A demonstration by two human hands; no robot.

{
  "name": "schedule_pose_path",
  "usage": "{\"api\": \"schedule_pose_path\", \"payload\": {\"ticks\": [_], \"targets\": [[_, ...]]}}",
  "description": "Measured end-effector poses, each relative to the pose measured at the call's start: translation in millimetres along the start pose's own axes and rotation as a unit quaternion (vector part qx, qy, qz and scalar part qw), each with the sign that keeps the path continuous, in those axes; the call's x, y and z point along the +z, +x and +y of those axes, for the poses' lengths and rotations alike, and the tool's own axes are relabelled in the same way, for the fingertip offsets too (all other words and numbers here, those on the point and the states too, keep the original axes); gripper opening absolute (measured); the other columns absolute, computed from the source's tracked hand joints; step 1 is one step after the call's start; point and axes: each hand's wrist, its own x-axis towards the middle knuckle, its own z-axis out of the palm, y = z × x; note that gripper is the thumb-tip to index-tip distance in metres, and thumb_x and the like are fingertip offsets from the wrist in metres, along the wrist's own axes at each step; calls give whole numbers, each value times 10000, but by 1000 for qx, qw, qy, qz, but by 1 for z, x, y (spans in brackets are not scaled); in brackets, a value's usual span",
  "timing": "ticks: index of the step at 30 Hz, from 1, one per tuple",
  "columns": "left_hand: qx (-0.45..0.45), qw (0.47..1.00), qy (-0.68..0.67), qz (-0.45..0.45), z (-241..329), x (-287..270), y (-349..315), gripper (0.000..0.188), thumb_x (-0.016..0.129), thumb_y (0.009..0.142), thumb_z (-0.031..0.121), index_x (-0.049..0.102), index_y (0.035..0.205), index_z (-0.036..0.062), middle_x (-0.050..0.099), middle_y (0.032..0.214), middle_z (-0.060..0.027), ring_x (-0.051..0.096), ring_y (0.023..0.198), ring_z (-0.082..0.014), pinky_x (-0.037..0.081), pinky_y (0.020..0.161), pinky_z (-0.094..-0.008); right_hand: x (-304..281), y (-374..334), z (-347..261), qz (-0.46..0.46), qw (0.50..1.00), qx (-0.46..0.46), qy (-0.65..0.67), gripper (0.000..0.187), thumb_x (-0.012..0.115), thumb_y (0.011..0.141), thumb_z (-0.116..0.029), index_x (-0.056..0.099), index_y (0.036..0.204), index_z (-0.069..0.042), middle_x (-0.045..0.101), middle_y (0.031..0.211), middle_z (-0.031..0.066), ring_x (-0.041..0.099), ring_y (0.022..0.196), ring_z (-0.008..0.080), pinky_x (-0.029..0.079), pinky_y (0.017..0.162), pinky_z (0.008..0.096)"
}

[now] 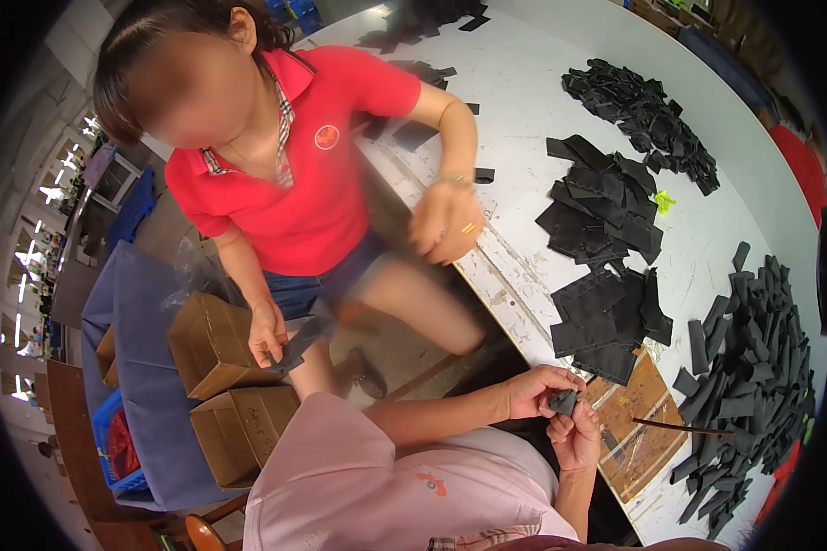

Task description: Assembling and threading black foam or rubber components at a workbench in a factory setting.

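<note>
Both my hands meet over the near edge of the white table, holding one small piece of black fabric (562, 402) that looks folded. My left hand (535, 390) pinches it from the upper side. From below, my right hand (575, 439) grips the same piece with its fingers curled in. Just beyond my hands lies a loose stack of flat black fabric pieces (606, 317). To the right of them spreads a large heap of narrow, folded-looking black strips (753, 367).
A brown board (648, 404) with a thin dark rod (680, 426) lies beside my hands. More black pieces (602, 197) and a far pile (648, 115) cover the table (515, 119). At left, a co-worker in red (326, 174) holds a dark piece near cardboard boxes (234, 432).
</note>
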Motion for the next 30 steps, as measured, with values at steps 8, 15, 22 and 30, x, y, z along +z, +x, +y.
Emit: {"api": "schedule_pose_path", "payload": {"ticks": [8, 15, 22, 30], "targets": [[-7, 999, 33, 8, -2, 3, -11, 141, 550, 775, 86, 549, 909, 41, 528, 708, 0, 446, 483, -34, 319, 382, -152, 6, -6, -1, -15, 1000, -16, 5, 173, 541, 833, -205, 492, 775, -49, 412, 554, 21, 376, 457, 97, 308, 392, 194], [-10, 994, 106, -11, -6, 22, -13, 133, 572, 767, 90, 548, 891, 49, 524, 660, 5, 429, 439, -46, 309, 374, -160, 1, -18, -6, -31, 996, -77, -44, 170, 555, 823, -191, 499, 789, -35, 420, 542, 27, 377, 448, 104, 299, 385, 192], [-22, 995, 92, 10, -20, 24, -13, 113, 575, 766, 89, 558, 873, 58, 528, 638, 6, 432, 435, -46, 305, 370, -174, -12, -26, -1, -54, 995, -78, -42, 173, 530, 841, -202, 476, 849, -38, 405, 547, 21, 371, 433, 100, 311, 380, 197], [-8, 994, 92, 62, -26, 26, -17, 59, 570, 764, 94, 578, 813, 61, 530, 623, 15, 406, 419, -49, 274, 362, -184, -13, -28, 5, -46, 996, -63, -50, 193, 527, 842, -201, 471, 922, -35, 417, 583, 21, 375, 450, 97, 311, 380, 192]]}}
